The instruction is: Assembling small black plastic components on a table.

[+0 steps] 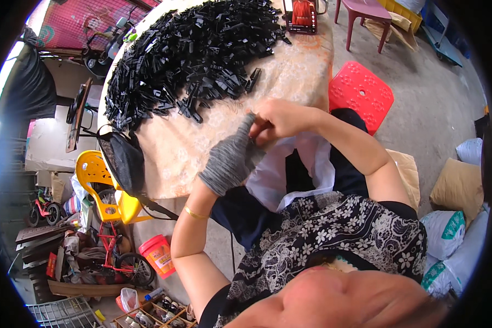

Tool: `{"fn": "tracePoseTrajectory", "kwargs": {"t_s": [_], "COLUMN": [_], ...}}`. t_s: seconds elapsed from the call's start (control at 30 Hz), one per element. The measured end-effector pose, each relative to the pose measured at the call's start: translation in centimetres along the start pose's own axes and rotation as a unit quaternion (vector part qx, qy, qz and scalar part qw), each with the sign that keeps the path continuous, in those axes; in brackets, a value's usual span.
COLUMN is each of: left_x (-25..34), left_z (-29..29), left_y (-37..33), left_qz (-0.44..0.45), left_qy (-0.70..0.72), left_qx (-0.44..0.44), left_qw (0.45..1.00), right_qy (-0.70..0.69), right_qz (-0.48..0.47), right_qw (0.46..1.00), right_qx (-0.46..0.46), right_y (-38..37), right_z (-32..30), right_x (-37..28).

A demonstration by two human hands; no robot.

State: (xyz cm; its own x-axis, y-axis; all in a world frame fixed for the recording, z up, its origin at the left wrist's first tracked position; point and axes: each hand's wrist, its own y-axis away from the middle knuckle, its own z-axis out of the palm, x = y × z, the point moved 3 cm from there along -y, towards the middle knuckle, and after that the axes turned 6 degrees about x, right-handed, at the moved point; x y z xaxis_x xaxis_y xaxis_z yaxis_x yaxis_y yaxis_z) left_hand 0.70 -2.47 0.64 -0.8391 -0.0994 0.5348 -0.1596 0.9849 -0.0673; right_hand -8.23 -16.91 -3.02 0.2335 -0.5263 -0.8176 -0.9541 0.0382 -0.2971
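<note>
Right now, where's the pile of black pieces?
Head view, upper left: the black pile lies on the table, beyond the gloved left hand and left of the phone.

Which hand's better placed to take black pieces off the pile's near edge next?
Left hand, probably: it sits nearer that edge of the pile, while the right hand is farther right. The hands appear to touch.

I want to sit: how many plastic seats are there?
3: red stool right of the table, maroon seat at top right, yellow chair left of the table. Others may be hidden.
</note>
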Motion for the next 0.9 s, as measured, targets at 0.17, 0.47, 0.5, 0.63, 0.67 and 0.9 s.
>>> {"fn": "tracePoseTrajectory", "kwargs": {"t_s": [0.17,0.47,0.5,0.63,0.67,0.9], "left_x": [1.7,1.1,0.3,-0.7,-0.6,-1.6], "left_z": [1.1,2.0,2.1,2.3,2.0,1.7], "left_y": [1.2,-7.6,-9.3,-12.5,-12.7,-9.2], "left_qz": [0.153,-0.06,-0.078,-0.121,-0.126,0.11], "left_qy": [-0.074,-0.085,-0.13,-0.27,-0.299,-0.275], "left_qx": [-0.006,0.071,0.082,0.058,0.037,0.244], "left_qw": [0.986,0.992,0.985,0.953,0.945,0.923], "right_qy": [-0.07,0.362,0.353,0.322,0.309,0.268], "right_qz": [0.021,0.075,0.064,0.017,0.008,-0.02], "right_qw": [0.996,0.852,0.856,0.873,0.881,0.908], "right_qx": [0.058,0.372,0.371,0.365,0.358,0.321], "right_y": [-0.4,-3.1,-3.2,-2.4,-2.1,0.6], "right_z": [-4.8,-9.1,-8.9,-8.6,-8.4,-5.8], "right_x": [1.1,9.5,9.4,8.4,8.1,6.6]}}
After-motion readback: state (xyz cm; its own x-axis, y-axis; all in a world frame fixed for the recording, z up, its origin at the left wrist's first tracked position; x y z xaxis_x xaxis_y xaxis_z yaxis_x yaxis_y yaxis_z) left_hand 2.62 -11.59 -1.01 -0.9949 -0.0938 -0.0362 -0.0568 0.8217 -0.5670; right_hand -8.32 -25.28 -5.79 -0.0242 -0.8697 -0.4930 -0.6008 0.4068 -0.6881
